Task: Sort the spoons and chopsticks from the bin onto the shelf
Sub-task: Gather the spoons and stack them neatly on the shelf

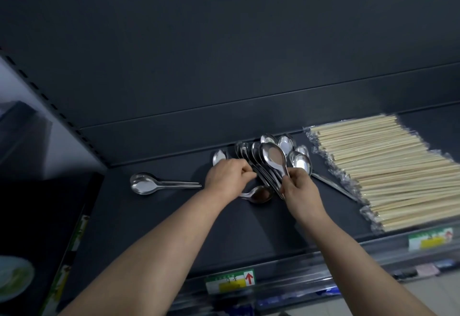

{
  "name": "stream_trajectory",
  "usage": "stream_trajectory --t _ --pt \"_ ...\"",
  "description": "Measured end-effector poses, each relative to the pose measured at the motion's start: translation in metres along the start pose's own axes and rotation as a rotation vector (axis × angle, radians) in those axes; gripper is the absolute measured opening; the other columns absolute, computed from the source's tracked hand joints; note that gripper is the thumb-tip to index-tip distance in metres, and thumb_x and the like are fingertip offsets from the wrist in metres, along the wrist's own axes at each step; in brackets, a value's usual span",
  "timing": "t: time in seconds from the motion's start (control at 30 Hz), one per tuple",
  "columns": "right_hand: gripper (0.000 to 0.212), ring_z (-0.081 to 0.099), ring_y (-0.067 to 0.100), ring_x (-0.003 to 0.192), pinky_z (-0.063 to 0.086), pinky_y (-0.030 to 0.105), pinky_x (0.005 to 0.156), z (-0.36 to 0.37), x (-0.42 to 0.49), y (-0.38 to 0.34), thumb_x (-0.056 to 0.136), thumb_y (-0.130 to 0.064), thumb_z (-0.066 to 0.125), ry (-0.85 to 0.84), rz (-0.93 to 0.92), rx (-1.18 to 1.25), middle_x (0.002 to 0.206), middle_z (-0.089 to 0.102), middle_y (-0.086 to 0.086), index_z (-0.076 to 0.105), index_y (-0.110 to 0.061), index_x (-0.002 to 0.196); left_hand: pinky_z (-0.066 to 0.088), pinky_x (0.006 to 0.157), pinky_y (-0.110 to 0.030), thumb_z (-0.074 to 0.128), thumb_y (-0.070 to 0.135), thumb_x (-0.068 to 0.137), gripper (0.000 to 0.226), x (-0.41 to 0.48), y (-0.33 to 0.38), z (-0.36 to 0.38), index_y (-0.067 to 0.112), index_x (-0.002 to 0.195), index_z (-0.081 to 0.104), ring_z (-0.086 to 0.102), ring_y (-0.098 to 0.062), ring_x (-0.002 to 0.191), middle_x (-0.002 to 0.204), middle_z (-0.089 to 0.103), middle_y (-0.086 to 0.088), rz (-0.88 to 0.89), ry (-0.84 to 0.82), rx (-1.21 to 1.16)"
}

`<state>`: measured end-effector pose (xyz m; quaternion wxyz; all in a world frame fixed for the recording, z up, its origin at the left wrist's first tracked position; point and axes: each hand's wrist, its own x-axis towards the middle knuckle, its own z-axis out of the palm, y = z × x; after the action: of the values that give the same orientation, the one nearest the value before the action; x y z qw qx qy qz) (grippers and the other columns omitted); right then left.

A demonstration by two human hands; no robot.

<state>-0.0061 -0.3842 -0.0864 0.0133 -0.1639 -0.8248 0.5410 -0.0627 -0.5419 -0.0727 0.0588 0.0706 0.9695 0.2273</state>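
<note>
Several short steel soup spoons [271, 157] stand fanned together in the middle of the dark shelf [149, 216]. My right hand [300, 186] grips the handle of the front spoon of that stack. My left hand [227, 175] has its fingers curled at the handles on the stack's left side. More short spoons [302, 161] lie behind the stack. A long-handled spoon [149, 184] lies alone to the left, and another spoon [260, 194] lies between my hands. Wrapped bamboo chopsticks [388, 173] are piled on the right. The bin is out of view.
The shelf's back wall [224, 54] rises just behind the spoons. Price labels [230, 281] sit on the front rail. A slim metal handle [333, 186] lies beside the chopsticks. A pale plate [12, 278] shows at lower left on a neighbouring shelf.
</note>
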Motion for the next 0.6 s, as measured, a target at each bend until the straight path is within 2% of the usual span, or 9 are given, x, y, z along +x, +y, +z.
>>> stream_trajectory --t 0.07,0.13,0.2,0.3,0.37,0.43,0.53,0.6 --pt "0.022 0.058 0.022 0.078 0.044 0.035 0.068 -0.002 0.0 0.005 0.096 -0.021 0.044 0.007 0.018 -0.016 0.088 0.065 0.005 0.054 -0.011 0.113 0.05 0.076 -0.027 0.072 0.049 0.079 0.021 -0.005 0.007 0.001 0.033 0.092 0.068 0.064 -0.005 0.087 0.087 0.069 0.017 -0.033 -0.143 -0.126" --pt "0.023 0.058 0.027 0.085 0.046 0.04 0.075 -0.003 0.0 0.008 0.095 -0.023 0.045 0.015 0.037 -0.03 0.095 0.066 0.009 0.054 -0.013 0.113 0.048 0.073 -0.025 0.077 0.045 0.074 0.018 -0.009 0.013 0.006 0.035 0.085 0.066 0.064 -0.004 0.085 0.082 0.067 0.02 0.0 -0.232 -0.062" --pt "0.021 0.057 0.023 0.081 0.045 0.039 0.072 -0.004 -0.001 0.009 0.095 -0.022 0.044 0.009 0.039 -0.011 0.092 0.066 0.007 0.054 -0.015 0.111 0.047 0.074 -0.026 0.076 0.037 0.077 0.011 -0.01 0.014 0.009 0.033 0.078 0.066 0.063 -0.008 0.089 0.084 0.065 0.018 0.028 -0.209 0.04" --pt "0.014 0.057 0.02 0.075 0.043 0.033 0.066 -0.006 0.0 0.007 0.095 -0.02 0.044 0.003 0.022 0.014 0.086 0.066 0.005 0.053 -0.017 0.106 0.05 0.079 -0.03 0.072 0.032 0.082 0.008 -0.007 0.015 0.006 0.031 0.082 0.064 0.063 -0.011 0.096 0.09 0.064 0.015 0.01 -0.155 -0.004" --pt "0.012 0.058 0.021 0.075 0.044 0.034 0.067 -0.007 0.002 0.005 0.096 -0.02 0.044 0.012 0.006 0.011 0.084 0.065 0.004 0.052 -0.017 0.103 0.048 0.082 -0.029 0.074 0.037 0.081 0.022 -0.007 0.017 0.002 0.028 0.097 0.062 0.061 -0.011 0.1 0.101 0.065 0.012 0.028 -0.158 0.029" --pt "0.011 0.058 0.022 0.075 0.044 0.033 0.067 -0.007 0.003 0.004 0.097 -0.023 0.045 0.02 -0.013 0.009 0.08 0.064 0.002 0.052 -0.016 0.102 0.046 0.08 -0.029 0.077 0.041 0.076 0.036 -0.009 0.02 0.001 0.026 0.104 0.06 0.059 -0.011 0.1 0.104 0.065 0.011 0.048 -0.204 0.082" --pt "0.014 0.057 0.021 0.075 0.042 0.032 0.067 -0.006 0.003 0.002 0.098 -0.027 0.043 0.024 -0.044 0.001 0.079 0.062 0.001 0.051 -0.017 0.102 0.045 0.077 -0.029 0.076 0.034 0.078 0.026 -0.013 0.02 0.008 0.027 0.1 0.063 0.061 -0.014 0.102 0.103 0.068 0.008 0.079 -0.244 0.149" --pt "0.015 0.057 0.021 0.077 0.045 0.036 0.07 -0.004 0.003 0.001 0.099 -0.028 0.042 0.018 -0.05 -0.006 0.082 0.064 0.001 0.051 -0.017 0.104 0.042 0.074 -0.027 0.072 0.031 0.083 0.015 -0.016 0.018 0.011 0.027 0.097 0.067 0.061 -0.015 0.102 0.102 0.069 0.007 0.104 -0.244 0.19"
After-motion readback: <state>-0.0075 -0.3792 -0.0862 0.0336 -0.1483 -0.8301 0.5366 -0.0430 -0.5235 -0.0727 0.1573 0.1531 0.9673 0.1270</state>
